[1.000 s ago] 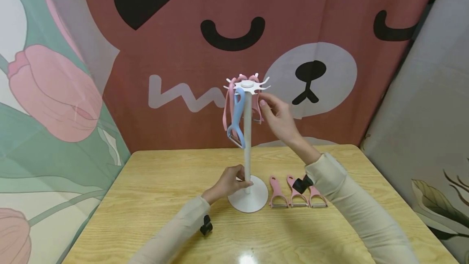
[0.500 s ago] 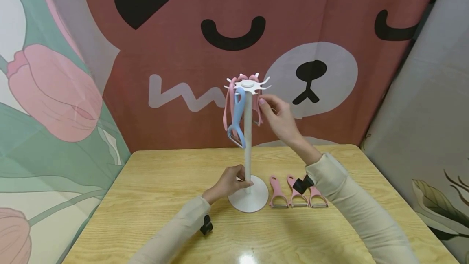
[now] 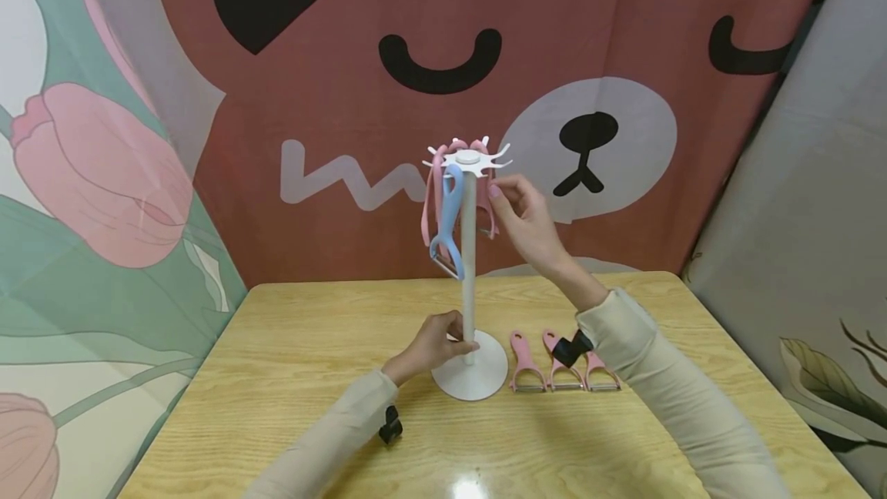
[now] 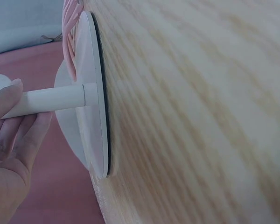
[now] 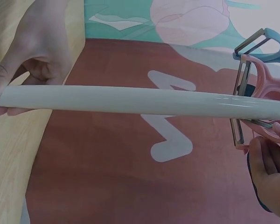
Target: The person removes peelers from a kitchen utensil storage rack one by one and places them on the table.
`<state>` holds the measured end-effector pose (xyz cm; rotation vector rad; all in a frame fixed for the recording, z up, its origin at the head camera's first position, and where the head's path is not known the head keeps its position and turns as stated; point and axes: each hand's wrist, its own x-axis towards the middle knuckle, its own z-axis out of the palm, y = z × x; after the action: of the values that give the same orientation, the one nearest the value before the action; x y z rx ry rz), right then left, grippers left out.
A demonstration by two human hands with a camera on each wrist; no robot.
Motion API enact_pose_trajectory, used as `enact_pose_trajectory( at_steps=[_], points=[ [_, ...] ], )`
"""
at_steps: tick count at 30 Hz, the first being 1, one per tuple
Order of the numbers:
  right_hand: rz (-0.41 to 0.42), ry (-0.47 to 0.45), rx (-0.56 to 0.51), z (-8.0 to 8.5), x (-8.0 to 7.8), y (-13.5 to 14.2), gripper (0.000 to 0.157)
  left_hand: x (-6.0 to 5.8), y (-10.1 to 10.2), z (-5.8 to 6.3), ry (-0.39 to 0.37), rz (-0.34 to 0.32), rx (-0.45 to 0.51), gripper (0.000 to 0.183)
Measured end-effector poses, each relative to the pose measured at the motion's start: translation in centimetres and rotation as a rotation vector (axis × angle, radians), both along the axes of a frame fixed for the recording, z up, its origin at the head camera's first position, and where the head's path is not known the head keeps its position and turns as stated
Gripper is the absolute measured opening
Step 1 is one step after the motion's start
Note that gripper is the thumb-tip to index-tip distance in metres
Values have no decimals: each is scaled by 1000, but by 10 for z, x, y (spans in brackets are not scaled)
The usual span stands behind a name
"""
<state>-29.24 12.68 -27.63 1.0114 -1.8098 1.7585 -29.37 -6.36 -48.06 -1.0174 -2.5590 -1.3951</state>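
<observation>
A white stand (image 3: 469, 260) rises from a round base, with a ring of hooks on top. My left hand (image 3: 431, 343) grips the pole low down, thumb on one side and fingers on the other in the left wrist view. At the hooks, my right hand (image 3: 530, 226) pinches a pink peeler (image 3: 483, 202) hanging on the right rear side; its fingertips are partly hidden. A blue peeler (image 3: 450, 214) hangs at the front. Other pink peelers (image 3: 429, 214) hang beside and behind it, overlapping. In the right wrist view, metal blades (image 5: 243, 77) show near the pole.
On the wooden table (image 3: 312, 376), right of the base, three pink peelers (image 3: 523, 364) lie in a row, the rightmost partly covered by my right sleeve and its black wrist mount (image 3: 573, 348). A printed bear curtain (image 3: 333, 237) hangs behind the table's far edge.
</observation>
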Motion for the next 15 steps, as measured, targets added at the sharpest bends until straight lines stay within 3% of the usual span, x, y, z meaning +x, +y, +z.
enact_pose_trajectory(
  at_steps=[15],
  points=[
    [76,-50,-50,-1,-1,-3,11,0,0,1,-13,-10,4,19]
  ],
)
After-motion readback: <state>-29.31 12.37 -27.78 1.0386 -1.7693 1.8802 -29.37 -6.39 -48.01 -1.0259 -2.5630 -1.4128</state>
